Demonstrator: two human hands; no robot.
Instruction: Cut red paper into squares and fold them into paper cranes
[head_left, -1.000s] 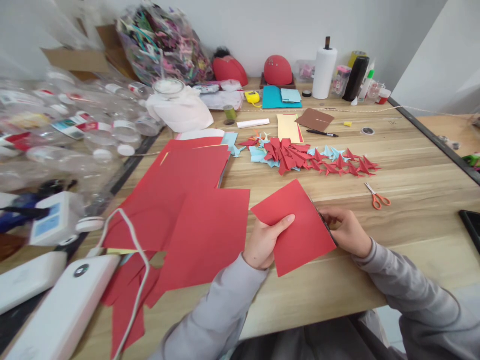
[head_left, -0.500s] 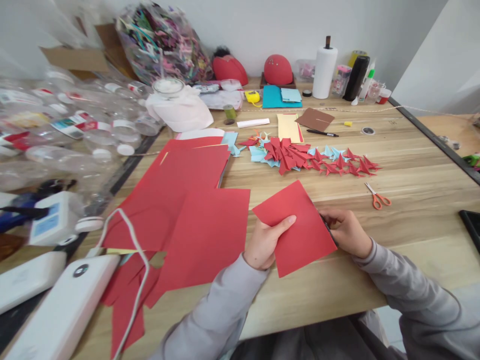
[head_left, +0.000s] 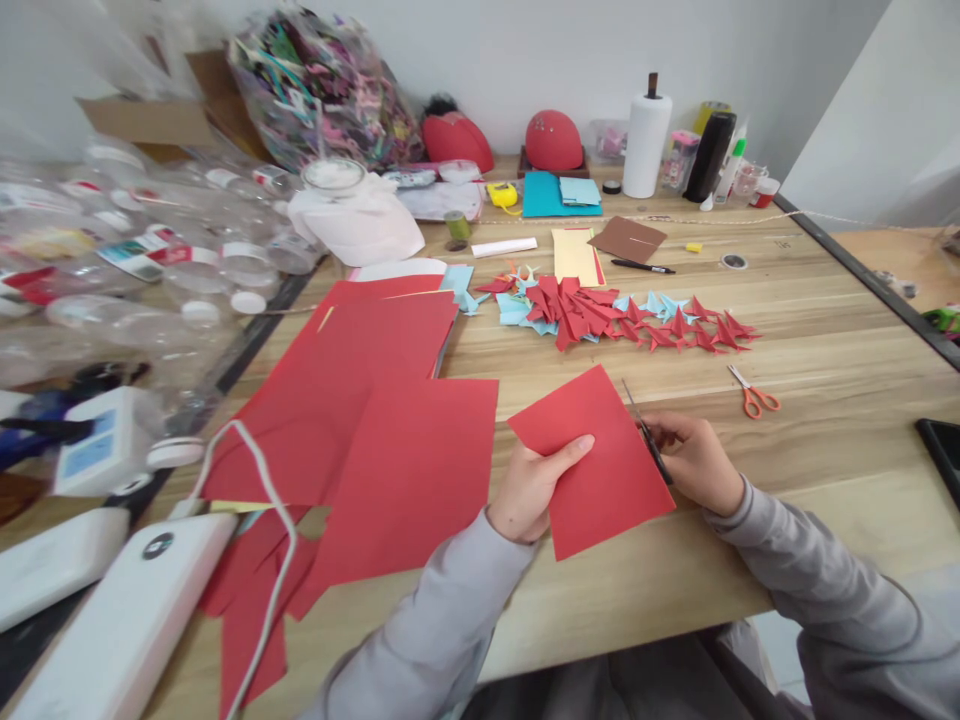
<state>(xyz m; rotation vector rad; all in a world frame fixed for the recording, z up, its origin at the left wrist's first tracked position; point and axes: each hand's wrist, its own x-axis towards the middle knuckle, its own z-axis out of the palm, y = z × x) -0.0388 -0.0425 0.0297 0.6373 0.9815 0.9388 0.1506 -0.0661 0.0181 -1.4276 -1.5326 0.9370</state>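
Observation:
My left hand (head_left: pixel 529 485) is closed on a sheet of red paper (head_left: pixel 611 490), with the thumb lying flat on its upper face and the other fingers hidden beneath. Dark scissors (head_left: pixel 654 452) are in my right hand (head_left: pixel 697 465), at the paper's right edge. One thin blade stands out above the edge; the handles are mostly covered by my fingers. Larger red sheets (head_left: pixel 420 480) are spread to the left of my hands. Beyond the paper lies a pile of folded red and light blue paper pieces (head_left: pixel 577 310).
Orange-handled scissors (head_left: pixel 754 393) lie to the right. A white power bank (head_left: pixel 127 620) with a white cable (head_left: pixel 274 480) rests at the left front. Several plastic bottles (head_left: pixel 172 260) crowd the left side. A black pen (head_left: pixel 643 266) and brown paper (head_left: pixel 628 240) lie farther back.
The scissors' blade now shows above the paper's right edge, where it was hidden before. Both hands keep nearly the same place, and the view has shifted slightly.

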